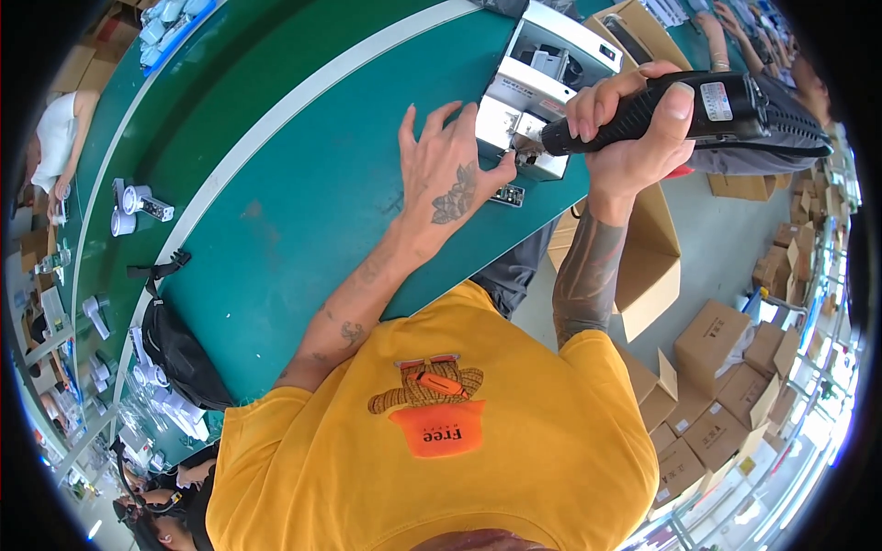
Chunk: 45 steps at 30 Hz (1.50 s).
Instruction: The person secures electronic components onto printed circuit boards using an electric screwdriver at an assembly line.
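Observation:
My right hand [634, 119] is wrapped round a black electric screwdriver [657, 110], held nearly level. The tool's front end points left at the metal front of a white-and-silver box-shaped machine [528, 89], which looks like a screw feeder. My left hand [450, 174] is spread out against the near left side of that machine, its thumb and fingertips by the metal front block [496, 124]. Nothing shows in its grasp. A small circuit board [508, 195] lies on the green table [303, 220] just below the left thumb. The screwdriver's tip is hard to make out.
A black waist bag [179, 354] lies at the table's left end. White round parts [136, 199] sit beyond the pale rail [266, 115]. An open carton [648, 257] stands right of the table, with stacked cartons [712, 340] behind. Other people work around the edges.

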Each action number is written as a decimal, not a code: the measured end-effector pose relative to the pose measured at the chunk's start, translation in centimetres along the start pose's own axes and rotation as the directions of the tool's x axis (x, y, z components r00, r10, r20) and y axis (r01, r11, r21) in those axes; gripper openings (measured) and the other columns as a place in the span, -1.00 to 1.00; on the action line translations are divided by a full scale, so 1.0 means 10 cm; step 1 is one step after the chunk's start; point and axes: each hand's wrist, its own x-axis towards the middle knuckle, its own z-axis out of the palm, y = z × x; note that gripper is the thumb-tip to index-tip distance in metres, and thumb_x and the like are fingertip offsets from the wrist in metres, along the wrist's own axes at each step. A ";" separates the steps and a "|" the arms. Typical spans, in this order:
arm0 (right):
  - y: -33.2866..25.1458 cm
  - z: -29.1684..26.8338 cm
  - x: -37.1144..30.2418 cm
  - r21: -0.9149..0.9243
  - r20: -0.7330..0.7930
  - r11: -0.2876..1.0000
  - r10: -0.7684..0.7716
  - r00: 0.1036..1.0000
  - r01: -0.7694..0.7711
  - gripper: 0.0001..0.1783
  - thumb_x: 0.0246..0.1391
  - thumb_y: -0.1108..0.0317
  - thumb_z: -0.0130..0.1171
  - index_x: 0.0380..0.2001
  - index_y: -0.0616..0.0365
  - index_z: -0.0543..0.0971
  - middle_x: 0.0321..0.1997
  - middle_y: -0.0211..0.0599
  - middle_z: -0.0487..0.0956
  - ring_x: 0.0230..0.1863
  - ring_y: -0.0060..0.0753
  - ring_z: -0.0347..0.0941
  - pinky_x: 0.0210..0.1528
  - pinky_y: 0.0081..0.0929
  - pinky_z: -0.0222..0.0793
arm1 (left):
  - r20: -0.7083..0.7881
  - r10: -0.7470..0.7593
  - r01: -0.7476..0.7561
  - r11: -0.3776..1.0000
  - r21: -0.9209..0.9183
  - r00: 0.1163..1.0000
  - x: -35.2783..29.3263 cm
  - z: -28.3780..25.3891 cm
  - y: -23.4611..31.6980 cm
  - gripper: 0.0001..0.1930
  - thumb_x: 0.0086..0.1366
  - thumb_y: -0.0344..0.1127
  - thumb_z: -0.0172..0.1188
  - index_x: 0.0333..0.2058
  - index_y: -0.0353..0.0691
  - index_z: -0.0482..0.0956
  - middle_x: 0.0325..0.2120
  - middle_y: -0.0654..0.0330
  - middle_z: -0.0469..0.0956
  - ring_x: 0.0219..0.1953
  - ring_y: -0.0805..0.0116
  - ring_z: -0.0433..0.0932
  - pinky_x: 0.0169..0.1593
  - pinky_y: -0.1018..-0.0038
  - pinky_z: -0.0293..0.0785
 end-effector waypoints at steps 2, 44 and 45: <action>0.00 0.00 0.00 0.003 0.017 1.000 -0.022 1.000 0.022 -0.57 0.32 0.09 0.12 -0.19 0.34 0.41 -0.71 -0.23 0.40 -0.79 -0.43 0.30 -0.72 -0.47 0.25 | -0.006 0.006 -0.006 1.000 -0.005 1.000 0.01 0.00 0.00 -0.36 0.05 -0.08 0.42 -0.02 -0.51 0.55 -0.27 -0.09 0.68 0.15 0.06 0.49 0.39 -0.11 0.03; -0.19 -0.23 -0.29 0.121 -0.002 0.955 0.272 0.962 -0.270 -0.37 0.24 -0.31 0.05 -0.02 0.05 0.39 -0.66 -0.36 0.29 -0.76 -0.40 0.22 -0.67 -0.38 0.22 | 0.059 0.020 -0.015 0.997 -0.069 0.998 0.13 0.15 -0.15 -0.35 0.16 -0.02 0.41 0.09 -0.41 0.52 -0.29 -0.01 0.70 0.18 0.05 0.48 0.40 -0.17 -0.04; -0.22 -0.23 -0.22 0.082 -0.052 0.974 0.217 0.975 -0.212 -0.37 0.24 -0.35 0.00 -0.01 0.01 0.39 -0.66 -0.37 0.28 -0.75 -0.41 0.21 -0.67 -0.37 0.22 | 0.057 0.021 -0.017 0.998 -0.069 0.998 0.13 0.16 -0.17 -0.35 0.16 -0.02 0.41 0.09 -0.41 0.52 -0.29 -0.01 0.70 0.18 0.05 0.48 0.40 -0.17 -0.04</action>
